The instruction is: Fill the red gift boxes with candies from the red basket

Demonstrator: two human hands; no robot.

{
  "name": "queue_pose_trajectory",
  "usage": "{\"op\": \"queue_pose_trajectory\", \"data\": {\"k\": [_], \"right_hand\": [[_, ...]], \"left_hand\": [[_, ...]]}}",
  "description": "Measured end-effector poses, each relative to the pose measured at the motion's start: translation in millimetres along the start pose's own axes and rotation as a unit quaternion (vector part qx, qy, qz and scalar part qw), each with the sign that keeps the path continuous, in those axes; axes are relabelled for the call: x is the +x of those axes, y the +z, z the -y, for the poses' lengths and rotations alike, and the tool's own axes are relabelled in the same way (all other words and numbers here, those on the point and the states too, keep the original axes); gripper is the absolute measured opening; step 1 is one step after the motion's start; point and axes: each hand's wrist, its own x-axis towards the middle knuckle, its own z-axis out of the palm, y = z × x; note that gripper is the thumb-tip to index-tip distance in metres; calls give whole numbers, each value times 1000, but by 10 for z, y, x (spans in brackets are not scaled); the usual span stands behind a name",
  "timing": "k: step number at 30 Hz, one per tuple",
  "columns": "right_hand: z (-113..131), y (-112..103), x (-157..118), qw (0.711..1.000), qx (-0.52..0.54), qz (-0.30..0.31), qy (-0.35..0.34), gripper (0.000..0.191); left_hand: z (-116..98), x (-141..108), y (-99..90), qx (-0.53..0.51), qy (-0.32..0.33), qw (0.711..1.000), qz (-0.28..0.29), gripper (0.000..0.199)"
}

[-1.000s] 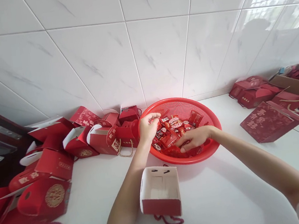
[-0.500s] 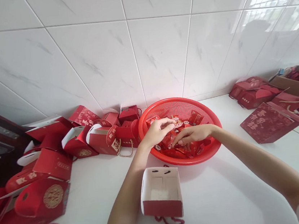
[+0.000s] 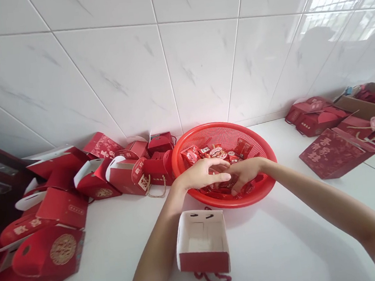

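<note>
A round red plastic basket (image 3: 218, 127) holds a heap of red-wrapped sweets (image 3: 218, 152). My left hand (image 3: 205, 173) is over the near left part of the heap, thumb and fingers apart and curved, with nothing visible held. Beside it, my right hand (image 3: 248, 172) reaches down among the sweets. Its fingertips are partly hidden behind my left hand and the wrappers, so any hold is unclear. In front of the basket an open-topped red gift box (image 3: 205, 261) with a white inside sits between my forearms, its dark red cord lying on the near side.
Several red gift boxes (image 3: 57, 209) crowd the left side, some with flaps raised. To the right stand more red boxes (image 3: 335, 152) and a brown carton (image 3: 361, 105) with dark red items. A white tiled wall (image 3: 125, 75) rises behind the white tabletop (image 3: 272, 248).
My left hand has shifted slightly right and lower over the sweets, closer to my right hand. My right hand has moved slightly right, its fingers pointing further down. The box has stayed put.
</note>
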Motion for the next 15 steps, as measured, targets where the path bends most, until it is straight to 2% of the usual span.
{"op": "queue_pose_trajectory", "data": {"k": [3, 5, 8, 12, 15], "right_hand": [[-31, 21, 24, 999, -8, -45, -6, 31], [-37, 31, 22, 997, 15, -70, -10, 27], [-7, 19, -14, 989, 92, -116, -17, 29], [73, -40, -79, 959, 215, -171, -76, 40], [109, -75, -113, 942, 245, -212, -86, 43]], "left_hand": [[-37, -32, -24, 22, 4, 1000, 3, 48], [-42, -53, -44, 36, 2, 999, -6, 47], [1, -71, -71, 31, -10, 998, -44, 50], [95, -65, -92, 0, -33, 995, -91, 61], [138, -44, -93, -29, -49, 989, -140, 68]]}}
